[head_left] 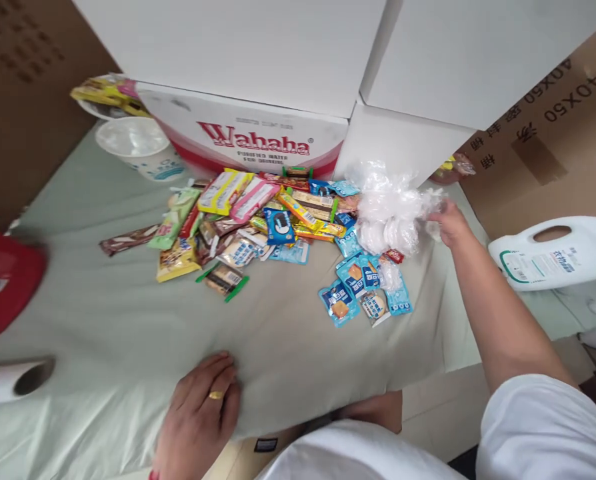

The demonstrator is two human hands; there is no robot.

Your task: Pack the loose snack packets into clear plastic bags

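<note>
My right hand reaches out on the right with its fingers closed on the end of a clear plastic bag. Round white items show through the bag, but their kind is hard to make out. It sits at the right end of a pile of wrapped snacks. Several blue snack packets lie just in front of the bag. My left hand, with a gold ring, rests flat on the cloth near the front edge and holds nothing. Its fingers lie close together, away from the snacks.
A Wahaha carton and white boxes stand behind the pile. White tubs are at back left. A red object and a white roll lie left. A white detergent bottle lies right, by a brown carton.
</note>
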